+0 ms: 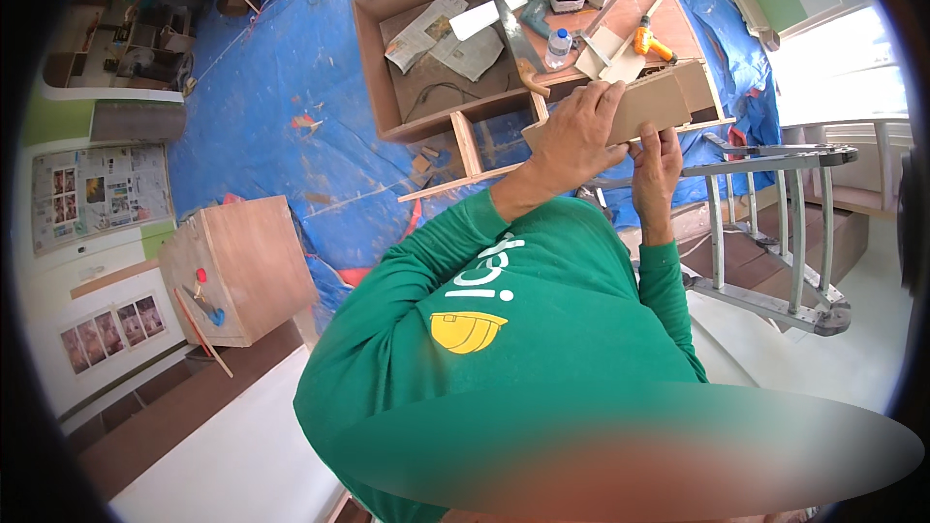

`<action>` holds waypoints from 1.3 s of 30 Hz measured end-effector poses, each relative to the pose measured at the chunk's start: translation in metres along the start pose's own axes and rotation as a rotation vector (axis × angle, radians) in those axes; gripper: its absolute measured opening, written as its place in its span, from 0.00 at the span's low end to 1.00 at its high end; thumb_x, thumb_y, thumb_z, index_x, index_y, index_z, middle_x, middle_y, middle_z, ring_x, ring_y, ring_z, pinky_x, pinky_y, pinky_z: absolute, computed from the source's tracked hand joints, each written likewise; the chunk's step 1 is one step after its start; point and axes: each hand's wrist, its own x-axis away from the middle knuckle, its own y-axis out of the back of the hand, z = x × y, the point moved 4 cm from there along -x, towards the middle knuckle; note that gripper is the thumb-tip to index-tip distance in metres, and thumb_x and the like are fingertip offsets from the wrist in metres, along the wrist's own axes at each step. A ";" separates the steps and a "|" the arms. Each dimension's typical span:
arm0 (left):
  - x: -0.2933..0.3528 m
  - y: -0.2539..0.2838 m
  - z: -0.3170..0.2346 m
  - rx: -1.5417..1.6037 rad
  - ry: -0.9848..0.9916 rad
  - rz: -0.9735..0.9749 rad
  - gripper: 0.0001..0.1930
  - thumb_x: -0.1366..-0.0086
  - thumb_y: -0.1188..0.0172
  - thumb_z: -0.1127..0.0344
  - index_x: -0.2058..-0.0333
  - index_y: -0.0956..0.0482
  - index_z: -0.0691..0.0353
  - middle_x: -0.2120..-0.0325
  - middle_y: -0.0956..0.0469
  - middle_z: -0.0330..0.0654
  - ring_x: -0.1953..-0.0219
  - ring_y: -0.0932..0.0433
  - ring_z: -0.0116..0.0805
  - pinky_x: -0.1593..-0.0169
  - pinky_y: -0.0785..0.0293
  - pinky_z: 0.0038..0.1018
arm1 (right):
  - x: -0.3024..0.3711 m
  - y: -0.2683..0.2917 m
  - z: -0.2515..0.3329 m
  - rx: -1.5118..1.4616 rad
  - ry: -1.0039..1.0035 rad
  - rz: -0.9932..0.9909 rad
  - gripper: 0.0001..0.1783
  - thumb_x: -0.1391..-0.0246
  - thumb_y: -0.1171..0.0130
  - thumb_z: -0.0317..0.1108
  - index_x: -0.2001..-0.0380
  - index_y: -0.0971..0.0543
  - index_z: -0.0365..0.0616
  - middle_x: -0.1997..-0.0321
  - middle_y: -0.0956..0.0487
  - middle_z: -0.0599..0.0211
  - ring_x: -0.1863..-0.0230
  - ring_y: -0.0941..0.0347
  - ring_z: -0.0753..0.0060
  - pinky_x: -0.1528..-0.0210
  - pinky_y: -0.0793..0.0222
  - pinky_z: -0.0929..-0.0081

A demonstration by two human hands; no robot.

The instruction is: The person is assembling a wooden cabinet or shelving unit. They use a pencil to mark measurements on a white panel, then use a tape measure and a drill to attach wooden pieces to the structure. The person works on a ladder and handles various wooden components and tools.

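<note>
Holds the left arm bent across the front of the body, with the left hand point(578, 131) back upward and slanting away to the right. Holds the right forearm steeper, with the right hand point(658, 172) tips up, just beside the left and a little nearer the body. Grips a brown board point(654, 105) at its left part under the left fingers, long and lying close together, with the tips at the far edge. Meets the near edge of that board with the right fingertips, bent and slightly apart; cannot tell whether pinching or only propping. Has just beyond the left fingers a handsaw's curved handle point(532, 79), then a clear bottle point(559, 50) with a blue cap; past the right fingers and the board, an orange drill point(647, 39). Finds farther left of the fingers an open wooden box point(369, 68) with newspaper sheets point(426, 34) inside, in print too fine to read. Wears, nearer the body than the fingers, a green sweatshirt point(542, 329) with white lettering point(486, 268) across creased cloth and a yellow helmet emblem point(467, 331) beside it.
</note>
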 end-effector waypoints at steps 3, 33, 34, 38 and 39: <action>-0.001 -0.002 0.002 -0.038 0.020 -0.014 0.43 0.53 0.22 0.61 0.39 0.31 0.66 0.49 0.27 0.54 0.43 0.26 0.54 0.39 0.26 0.44 | 0.008 -0.001 -0.003 0.005 0.009 -0.040 0.21 0.26 0.43 0.39 0.38 0.28 0.37 0.41 0.22 0.63 0.42 0.24 0.71 0.45 0.22 0.68; 0.010 -0.014 0.002 -0.046 0.021 0.052 0.41 0.53 0.20 0.53 0.44 0.28 0.68 0.55 0.27 0.51 0.51 0.24 0.54 0.47 0.22 0.44 | 0.023 0.004 -0.014 0.073 -0.026 -0.144 0.20 0.24 0.47 0.42 0.41 0.27 0.38 0.47 0.21 0.65 0.47 0.22 0.75 0.58 0.20 0.74; 0.007 -0.012 0.005 0.019 0.014 0.108 0.42 0.51 0.21 0.50 0.43 0.28 0.69 0.54 0.26 0.53 0.49 0.24 0.54 0.45 0.22 0.43 | 0.021 0.009 -0.014 0.111 -0.041 -0.140 0.21 0.24 0.47 0.43 0.40 0.27 0.38 0.46 0.21 0.65 0.47 0.22 0.75 0.56 0.20 0.73; -0.006 -0.007 0.046 0.313 0.152 0.315 0.48 0.42 0.27 0.36 0.37 0.29 0.73 0.48 0.22 0.58 0.41 0.23 0.54 0.40 0.24 0.41 | 0.016 -0.002 -0.004 0.068 -0.048 -0.082 0.21 0.25 0.45 0.43 0.42 0.26 0.37 0.45 0.21 0.63 0.48 0.22 0.73 0.50 0.20 0.68; -0.010 -0.009 0.058 0.394 0.223 0.361 0.50 0.40 0.29 0.33 0.36 0.30 0.74 0.47 0.21 0.59 0.40 0.23 0.53 0.39 0.25 0.41 | 0.014 -0.001 -0.008 0.060 -0.061 -0.061 0.22 0.25 0.45 0.44 0.41 0.27 0.36 0.44 0.21 0.62 0.47 0.21 0.72 0.50 0.19 0.68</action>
